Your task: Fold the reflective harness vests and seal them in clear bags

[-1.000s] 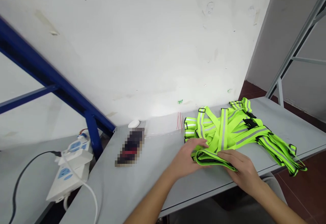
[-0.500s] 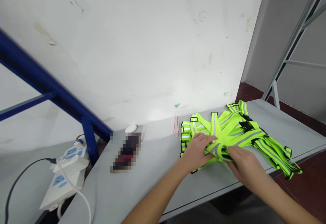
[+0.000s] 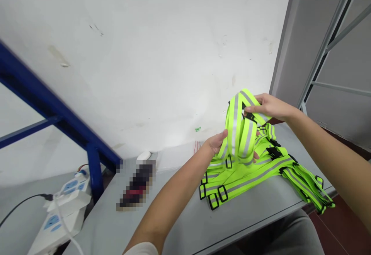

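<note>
And there it was, right of centre in the frame, a folded lime-yellow fabric strap bundle with silver-grey stripes (image 3: 234, 127), the left hand (image 3: 218, 141) clamped around its lower left and the right hand (image 3: 268, 106) pinching its upper right beside a black plastic buckle (image 3: 250, 117)! Good handling, it seemed, wanted firm left-hand pressure on the layers and a flat, untwisted strap under the right. Beneath, a lime-yellow strap pile (image 3: 246, 181) overhung the grey worktop's (image 3: 185, 218) edge at lower right, leaving roomier space lower centre.
</note>
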A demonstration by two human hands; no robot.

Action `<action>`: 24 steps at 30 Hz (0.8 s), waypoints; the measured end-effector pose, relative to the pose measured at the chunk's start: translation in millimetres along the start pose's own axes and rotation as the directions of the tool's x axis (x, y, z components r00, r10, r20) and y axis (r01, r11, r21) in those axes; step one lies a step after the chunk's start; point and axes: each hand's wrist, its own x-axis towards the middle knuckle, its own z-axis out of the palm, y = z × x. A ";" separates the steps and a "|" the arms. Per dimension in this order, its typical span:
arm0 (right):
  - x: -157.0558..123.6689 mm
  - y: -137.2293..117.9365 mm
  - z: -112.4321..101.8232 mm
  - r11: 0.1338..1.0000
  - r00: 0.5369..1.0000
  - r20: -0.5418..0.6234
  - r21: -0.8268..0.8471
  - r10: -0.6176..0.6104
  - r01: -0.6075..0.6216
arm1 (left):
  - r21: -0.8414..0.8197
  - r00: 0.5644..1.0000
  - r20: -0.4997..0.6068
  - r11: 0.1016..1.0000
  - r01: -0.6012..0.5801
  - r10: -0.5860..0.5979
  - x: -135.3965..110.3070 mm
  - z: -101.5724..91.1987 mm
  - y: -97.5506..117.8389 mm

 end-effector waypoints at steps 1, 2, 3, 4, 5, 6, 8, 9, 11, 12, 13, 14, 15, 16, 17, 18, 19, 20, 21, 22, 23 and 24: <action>5.1 3.6 -8.2 0.999 0.999 -0.021 0.032 0.023 -0.023 | -0.039 1.000 0.009 0.999 0.028 -0.027 -2.2 5.3 0.1; 8.4 8.1 -15.1 0.997 0.998 -0.031 0.068 0.048 -0.046 | -0.089 0.998 0.030 0.994 0.060 -0.058 -6.8 11.0 -0.2; 10.0 13.1 -20.3 0.993 0.997 -0.028 0.098 0.074 -0.071 | -0.145 0.995 0.064 0.985 0.091 -0.082 -13.5 16.9 -1.2; 10.4 18.5 -23.6 0.989 0.995 -0.012 0.112 0.098 -0.096 | -0.199 0.989 0.109 0.973 0.118 -0.097 -21.9 22.9 -2.8; 9.8 24.2 -24.8 0.987 0.993 0.007 0.110 0.115 -0.115 | -0.253 0.984 0.151 0.958 0.134 -0.098 -31.5 28.7 -5.2; 8.6 30.1 -23.8 0.986 0.991 0.031 0.095 0.131 -0.133 | -0.306 0.978 0.185 0.940 0.152 -0.098 -42.0 34.1 -8.2; 5.9 43.2 -15.4 0.987 0.986 0.071 0.043 0.153 -0.156 | -0.355 0.963 0.238 0.911 0.207 -0.126 -63.4 41.9 -16.6; 4.9 50.8 -8.4 0.986 0.983 0.088 0.015 0.162 -0.164 | -0.353 0.960 0.237 0.907 0.228 -0.149 -73.5 43.5 -21.9; 3.9 68.8 9.5 0.981 0.976 0.100 -0.045 0.192 -0.189 | -0.286 0.959 0.196 0.923 0.257 -0.206 -91.4 41.0 -33.7; 3.9 79.1 19.6 0.975 0.972 0.098 -0.081 0.214 -0.206 | -0.223 0.960 0.155 0.939 0.263 -0.232 -99.0 36.9 -39.7; 4.1 90.0 30.1 0.965 0.966 0.083 -0.123 0.243 -0.232 | -0.147 0.959 0.118 0.950 0.274 -0.258 -105.8 31.3 -45.1; 4.3 101.0 40.7 0.950 0.959 0.063 -0.167 0.277 -0.263 | -0.065 0.957 0.078 0.957 0.284 -0.279 -111.8 24.7 -49.8; 4.4 111.6 51.1 0.939 0.954 0.039 -0.191 0.298 -0.286 | 0.023 0.953 0.048 0.954 0.299 -0.300 -117.3 17.6 -53.2; 4.3 121.5 61.1 0.931 0.950 0.020 -0.206 0.311 -0.301 | 0.112 0.946 0.029 0.942 0.317 -0.322 -122.6 10.6 -55.2; 4.1 130.3 70.5 0.926 0.948 0.010 -0.217 0.319 -0.310 | 0.199 0.938 0.014 0.920 0.337 -0.347 -127.9 4.1 -56.0; 3.6 137.8 79.2 0.923 0.946 0.006 -0.223 0.324 -0.315 | 0.284 0.930 -0.005 0.891 0.354 -0.368 -133.2 -1.6 -55.8; 3.0 144.1 87.0 0.920 0.945 0.005 -0.229 0.328 -0.318 | 0.366 0.923 -0.029 0.855 0.368 -0.385 -138.9 -6.6 -54.9; 2.4 149.3 93.9 0.917 0.943 0.005 -0.234 0.332 -0.322 | 0.443 0.916 -0.062 0.812 0.381 -0.396 -144.8 -10.9 -53.8; 1.8 153.6 99.9 0.914 0.941 0.002 -0.241 0.338 -0.327 | 0.507 0.910 -0.102 0.766 0.396 -0.403 -151.1 -14.7 -53.0; 1.4 157.4 105.0 0.909 0.939 -0.005 -0.248 0.344 -0.335 | 0.557 0.903 -0.140 0.722 0.410 -0.405 -157.5 -18.0 -52.7; 1.0 160.9 109.4 0.903 0.935 -0.014 -0.256 0.353 -0.345 | 0.596 0.902 -0.192 0.685 0.420 -0.386 -163.8 -20.9 -53.0; 0.8 164.4 113.0 0.896 0.931 -0.024 -0.264 0.364 -0.357 | 0.626 0.902 -0.240 0.653 0.426 -0.358 -169.9 -23.0 -53.8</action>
